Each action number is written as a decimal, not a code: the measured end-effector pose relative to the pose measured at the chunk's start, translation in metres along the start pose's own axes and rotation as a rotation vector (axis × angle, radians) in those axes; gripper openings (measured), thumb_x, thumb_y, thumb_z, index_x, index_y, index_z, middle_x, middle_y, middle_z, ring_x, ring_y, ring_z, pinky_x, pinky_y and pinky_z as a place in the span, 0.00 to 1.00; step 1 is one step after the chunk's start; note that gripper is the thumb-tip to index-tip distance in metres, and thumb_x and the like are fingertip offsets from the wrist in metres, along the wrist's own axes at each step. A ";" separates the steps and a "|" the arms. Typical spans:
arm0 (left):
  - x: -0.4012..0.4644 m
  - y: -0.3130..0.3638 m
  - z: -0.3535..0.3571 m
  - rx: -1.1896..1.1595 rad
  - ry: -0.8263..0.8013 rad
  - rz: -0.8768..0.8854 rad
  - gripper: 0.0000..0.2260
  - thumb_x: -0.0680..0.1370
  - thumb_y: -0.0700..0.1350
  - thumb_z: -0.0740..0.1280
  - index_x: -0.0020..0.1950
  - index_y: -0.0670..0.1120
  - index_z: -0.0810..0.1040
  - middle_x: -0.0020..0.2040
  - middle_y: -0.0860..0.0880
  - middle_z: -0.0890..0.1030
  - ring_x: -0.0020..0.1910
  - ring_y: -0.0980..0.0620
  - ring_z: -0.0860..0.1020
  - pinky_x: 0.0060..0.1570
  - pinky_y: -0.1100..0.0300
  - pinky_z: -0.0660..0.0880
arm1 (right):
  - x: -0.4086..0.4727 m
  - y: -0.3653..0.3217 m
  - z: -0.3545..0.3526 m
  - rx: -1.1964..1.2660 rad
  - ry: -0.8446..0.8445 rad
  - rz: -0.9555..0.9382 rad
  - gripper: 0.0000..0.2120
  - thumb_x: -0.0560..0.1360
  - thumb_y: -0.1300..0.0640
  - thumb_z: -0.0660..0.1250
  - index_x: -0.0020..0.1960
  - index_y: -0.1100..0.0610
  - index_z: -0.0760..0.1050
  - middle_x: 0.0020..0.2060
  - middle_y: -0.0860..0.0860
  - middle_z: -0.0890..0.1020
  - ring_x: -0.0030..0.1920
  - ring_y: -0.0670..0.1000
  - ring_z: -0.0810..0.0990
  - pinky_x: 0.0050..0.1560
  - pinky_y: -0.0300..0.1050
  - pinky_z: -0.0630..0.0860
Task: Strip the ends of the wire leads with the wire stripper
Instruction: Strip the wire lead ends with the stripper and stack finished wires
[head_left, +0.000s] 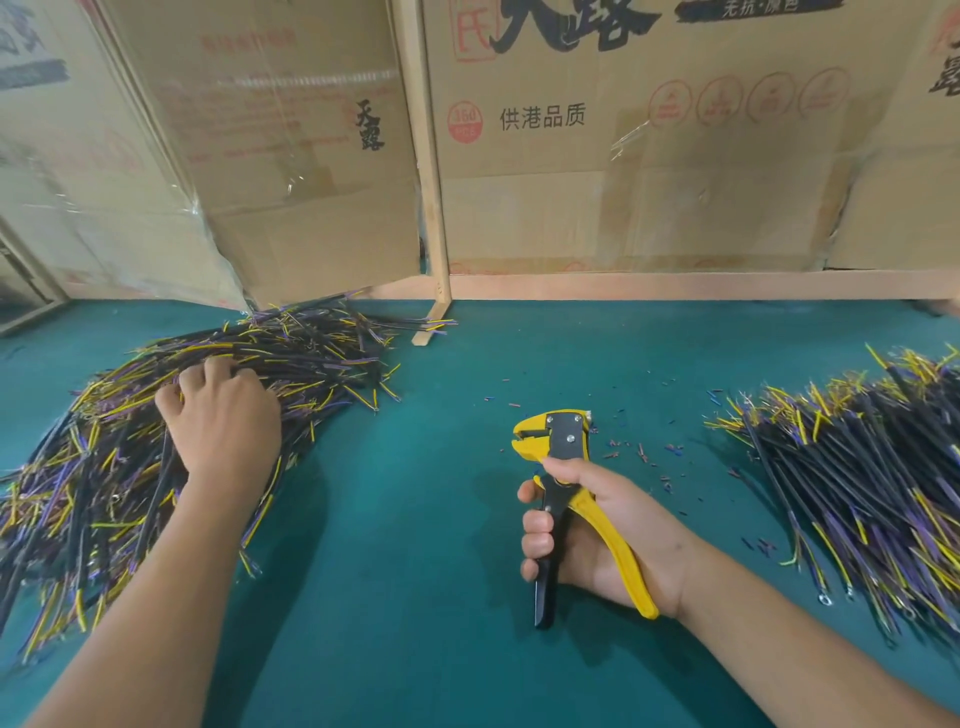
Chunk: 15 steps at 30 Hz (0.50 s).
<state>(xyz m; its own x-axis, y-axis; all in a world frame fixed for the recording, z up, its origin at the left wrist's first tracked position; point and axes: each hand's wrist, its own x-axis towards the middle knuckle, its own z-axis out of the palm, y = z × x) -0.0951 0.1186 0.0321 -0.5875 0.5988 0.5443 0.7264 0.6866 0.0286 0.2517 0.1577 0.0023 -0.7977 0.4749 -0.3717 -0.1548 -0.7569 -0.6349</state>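
On green worktop (415, 519): two wire lead piles, left pile (104, 467) and right pile (872, 467). Left hand (223, 421) fingers curled into left pile; right hand (597, 535) grips one wire stripper (558, 447) between piles.

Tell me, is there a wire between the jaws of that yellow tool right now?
No, the wire stripper in the right hand has nothing between its jaws, while the left hand reaches into the wire pile.

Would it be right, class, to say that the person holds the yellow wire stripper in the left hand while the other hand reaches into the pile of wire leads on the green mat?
Not quite. The head view shows the wire stripper gripped in the right hand. It is the left hand that reaches into the pile of wire leads on the green mat.
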 end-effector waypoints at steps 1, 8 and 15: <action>0.000 0.002 -0.002 -0.019 0.021 0.007 0.10 0.78 0.41 0.65 0.51 0.36 0.82 0.59 0.36 0.77 0.59 0.34 0.72 0.61 0.44 0.62 | 0.000 0.000 0.000 0.000 -0.001 0.001 0.15 0.73 0.48 0.71 0.46 0.61 0.76 0.34 0.55 0.70 0.32 0.55 0.70 0.40 0.52 0.75; -0.007 0.019 -0.038 -0.216 0.134 0.122 0.05 0.76 0.39 0.68 0.45 0.39 0.82 0.49 0.36 0.79 0.49 0.34 0.76 0.48 0.44 0.70 | 0.000 0.000 -0.002 0.001 -0.014 0.000 0.15 0.75 0.48 0.70 0.47 0.61 0.76 0.35 0.55 0.70 0.32 0.55 0.71 0.41 0.53 0.75; -0.020 0.027 -0.044 -0.230 0.027 0.048 0.11 0.79 0.47 0.66 0.50 0.40 0.68 0.41 0.33 0.79 0.42 0.30 0.79 0.37 0.48 0.67 | 0.001 0.000 -0.002 0.006 -0.029 0.007 0.14 0.73 0.48 0.71 0.45 0.61 0.78 0.34 0.55 0.71 0.32 0.55 0.71 0.42 0.53 0.75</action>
<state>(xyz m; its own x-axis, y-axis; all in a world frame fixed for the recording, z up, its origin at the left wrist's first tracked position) -0.0482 0.1072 0.0591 -0.5428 0.6151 0.5719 0.8173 0.5436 0.1911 0.2527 0.1593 0.0005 -0.8154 0.4563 -0.3562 -0.1523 -0.7628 -0.6285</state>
